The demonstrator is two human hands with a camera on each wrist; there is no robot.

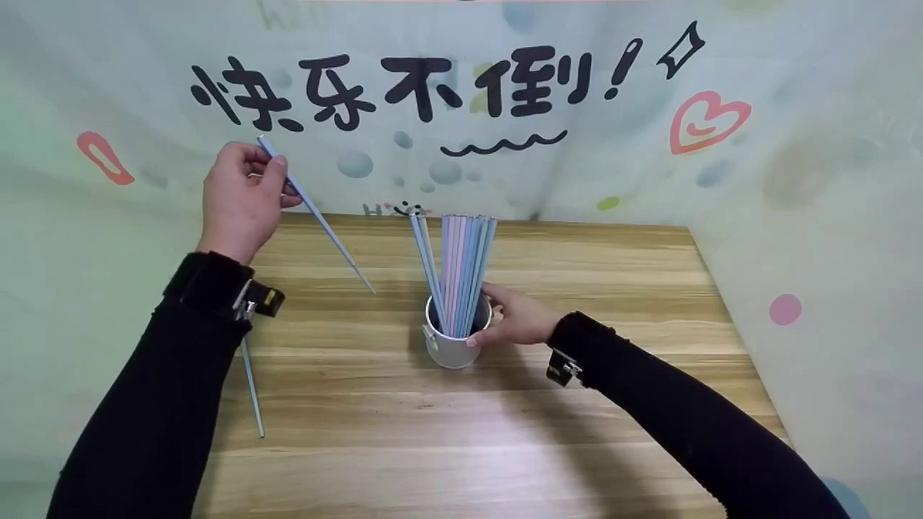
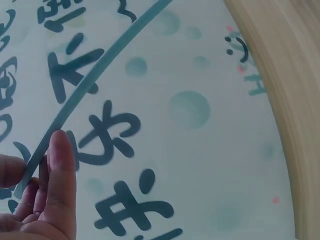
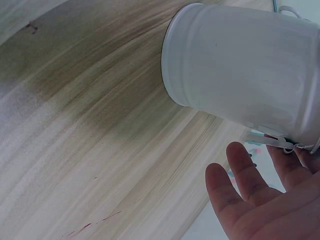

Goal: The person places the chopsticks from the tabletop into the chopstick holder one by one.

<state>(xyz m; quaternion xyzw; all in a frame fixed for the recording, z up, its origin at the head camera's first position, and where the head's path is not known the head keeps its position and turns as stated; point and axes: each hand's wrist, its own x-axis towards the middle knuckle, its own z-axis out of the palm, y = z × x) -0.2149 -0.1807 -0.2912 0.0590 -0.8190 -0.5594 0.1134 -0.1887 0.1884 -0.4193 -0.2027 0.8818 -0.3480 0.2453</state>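
- Chopstick (image 1: 315, 213), a pale blue one, is being pinched near its top end by the left hand (image 1: 238, 198), up and to the left of the white cup, clear of the counter; its tip is slanting down toward the cup without reaching it.
- In the left wrist view, the thumb and fingers (image 2: 62, 165) are closing on that chopstick (image 2: 90, 87), which is running up and away across the printed backdrop (image 2: 200, 150).
- White cup (image 1: 456, 339) is standing upright about mid-counter, with a bundle of blue and pink chopsticks (image 1: 456, 267) standing in it and fanning slightly at the top.
- The right hand (image 1: 515, 317) is resting against the cup's right side, thumb near the rim and fingers curving round the wall, steadying it.
- From the right wrist view, the fingers (image 3: 245, 172) are looking fairly relaxed beside the cup (image 3: 240, 65), near its small metal handle fitting (image 3: 285, 145); how firmly they are pressing I cannot tell.
- Another chopstick (image 1: 252, 389) is lying flat on the wooden counter (image 1: 577, 288), well to the left of the cup, partly under the left sleeve (image 1: 166, 389).
- Behind the cup, the backdrop (image 1: 793, 180) is showing large black characters and a pink heart.
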